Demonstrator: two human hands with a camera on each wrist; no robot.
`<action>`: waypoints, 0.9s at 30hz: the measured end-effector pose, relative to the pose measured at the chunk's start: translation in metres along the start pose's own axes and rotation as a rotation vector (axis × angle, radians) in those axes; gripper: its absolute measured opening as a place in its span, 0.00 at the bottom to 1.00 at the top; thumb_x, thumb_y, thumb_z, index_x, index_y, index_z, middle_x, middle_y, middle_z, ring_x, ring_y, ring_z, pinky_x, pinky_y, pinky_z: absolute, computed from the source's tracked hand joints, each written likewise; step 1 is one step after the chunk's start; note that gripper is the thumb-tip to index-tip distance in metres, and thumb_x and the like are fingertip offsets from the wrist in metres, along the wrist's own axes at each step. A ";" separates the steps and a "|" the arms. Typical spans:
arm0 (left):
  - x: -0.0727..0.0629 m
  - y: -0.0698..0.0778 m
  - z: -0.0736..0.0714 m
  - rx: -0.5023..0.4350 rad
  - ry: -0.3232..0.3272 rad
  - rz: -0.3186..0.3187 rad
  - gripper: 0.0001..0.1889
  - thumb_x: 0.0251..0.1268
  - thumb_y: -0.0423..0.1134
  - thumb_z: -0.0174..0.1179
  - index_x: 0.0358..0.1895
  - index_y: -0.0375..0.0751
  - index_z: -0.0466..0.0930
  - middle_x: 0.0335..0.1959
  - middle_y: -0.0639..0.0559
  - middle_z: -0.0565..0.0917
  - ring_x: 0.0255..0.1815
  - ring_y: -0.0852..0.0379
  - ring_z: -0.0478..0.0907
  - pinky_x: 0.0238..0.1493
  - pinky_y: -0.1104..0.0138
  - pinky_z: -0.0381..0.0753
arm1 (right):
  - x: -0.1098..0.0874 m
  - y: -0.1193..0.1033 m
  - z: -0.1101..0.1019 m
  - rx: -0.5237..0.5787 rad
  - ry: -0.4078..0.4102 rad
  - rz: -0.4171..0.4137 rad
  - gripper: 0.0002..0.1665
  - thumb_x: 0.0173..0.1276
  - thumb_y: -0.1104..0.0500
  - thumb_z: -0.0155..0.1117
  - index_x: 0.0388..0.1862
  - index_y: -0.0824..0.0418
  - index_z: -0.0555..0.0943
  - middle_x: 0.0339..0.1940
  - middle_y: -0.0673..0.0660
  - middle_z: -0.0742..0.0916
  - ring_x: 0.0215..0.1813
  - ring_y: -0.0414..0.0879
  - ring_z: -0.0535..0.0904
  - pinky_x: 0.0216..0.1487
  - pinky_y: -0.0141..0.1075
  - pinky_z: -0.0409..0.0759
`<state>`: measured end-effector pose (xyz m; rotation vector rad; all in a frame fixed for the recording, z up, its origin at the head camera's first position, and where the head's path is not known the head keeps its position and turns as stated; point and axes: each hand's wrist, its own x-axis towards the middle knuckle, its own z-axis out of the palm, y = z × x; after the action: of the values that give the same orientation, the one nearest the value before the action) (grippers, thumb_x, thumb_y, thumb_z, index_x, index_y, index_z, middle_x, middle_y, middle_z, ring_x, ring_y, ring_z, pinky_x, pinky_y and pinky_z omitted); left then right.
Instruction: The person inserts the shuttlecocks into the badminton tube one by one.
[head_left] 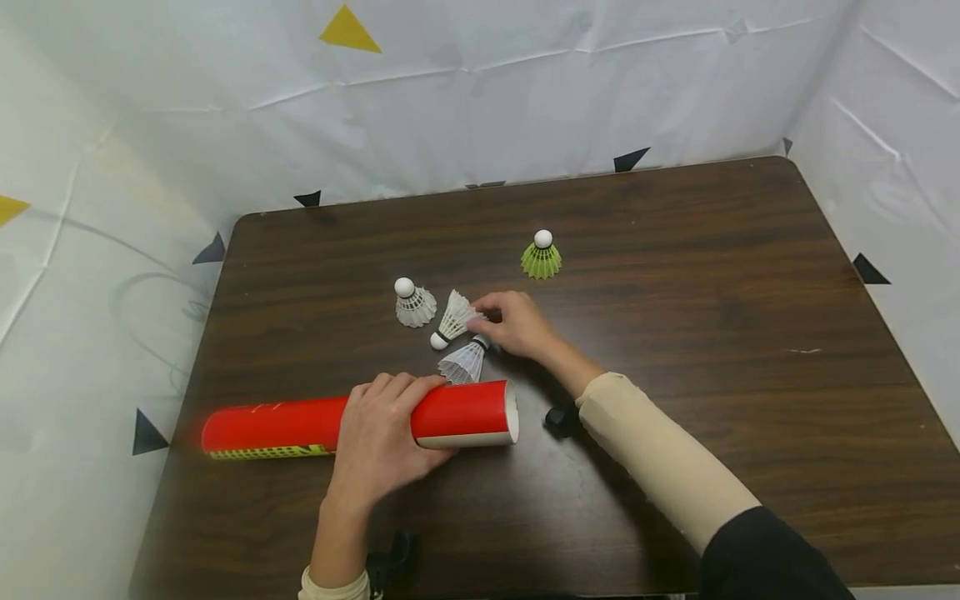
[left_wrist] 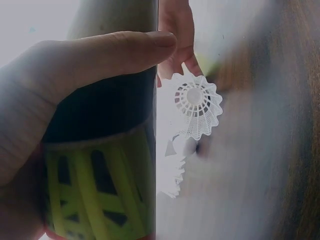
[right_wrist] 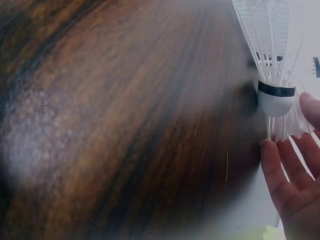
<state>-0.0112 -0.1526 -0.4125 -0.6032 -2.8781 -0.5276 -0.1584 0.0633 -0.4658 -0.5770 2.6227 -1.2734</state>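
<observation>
My left hand (head_left: 386, 425) grips a red shuttlecock tube (head_left: 465, 417) that lies across the front left of the table, its round end facing right. In the left wrist view the thumb stretches across the tube's striped side. At the feathered rim of a white shuttlecock (head_left: 454, 317), my right hand (head_left: 517, 325) pinches with thumb and fingers; its cork points toward the lower left. Just in front lies another white shuttlecock (head_left: 463, 363), with a black band round its base (right_wrist: 276, 100), between the tube and the right hand.
A third white shuttlecock (head_left: 416, 306) stands cork up to the left. Farther back a yellow-green shuttlecock (head_left: 542, 257) also stands cork up. The dark wooden table (head_left: 712, 275) is bounded by white sheeting (head_left: 487, 100) at the back and sides.
</observation>
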 end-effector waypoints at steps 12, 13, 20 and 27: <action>0.001 0.001 -0.001 -0.003 -0.008 -0.009 0.40 0.28 0.56 0.80 0.56 0.55 0.80 0.43 0.56 0.84 0.43 0.53 0.76 0.42 0.57 0.71 | -0.014 0.004 -0.010 0.140 0.162 -0.039 0.10 0.60 0.63 0.72 0.40 0.66 0.88 0.39 0.60 0.89 0.43 0.51 0.85 0.50 0.44 0.80; 0.001 0.001 -0.001 -0.004 -0.008 -0.011 0.40 0.28 0.56 0.80 0.56 0.55 0.80 0.43 0.56 0.84 0.43 0.53 0.76 0.43 0.56 0.71 | -0.016 0.004 -0.011 0.155 0.170 -0.033 0.10 0.60 0.63 0.72 0.40 0.66 0.88 0.39 0.60 0.89 0.42 0.51 0.84 0.49 0.45 0.80; -0.001 0.001 0.000 -0.007 0.001 -0.013 0.41 0.27 0.56 0.80 0.56 0.55 0.80 0.43 0.56 0.84 0.43 0.53 0.76 0.43 0.56 0.71 | -0.044 -0.002 -0.029 0.215 0.226 0.034 0.12 0.60 0.63 0.72 0.43 0.67 0.87 0.39 0.60 0.89 0.40 0.52 0.85 0.44 0.46 0.81; 0.000 0.001 0.000 -0.006 0.012 -0.005 0.40 0.27 0.56 0.80 0.56 0.55 0.80 0.43 0.56 0.84 0.43 0.53 0.76 0.42 0.56 0.72 | -0.076 -0.009 -0.049 0.299 0.234 0.130 0.14 0.62 0.63 0.71 0.46 0.68 0.86 0.37 0.62 0.89 0.36 0.60 0.86 0.36 0.32 0.81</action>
<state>-0.0105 -0.1519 -0.4128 -0.5919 -2.8686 -0.5393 -0.1019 0.1248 -0.4291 -0.2168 2.5187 -1.7382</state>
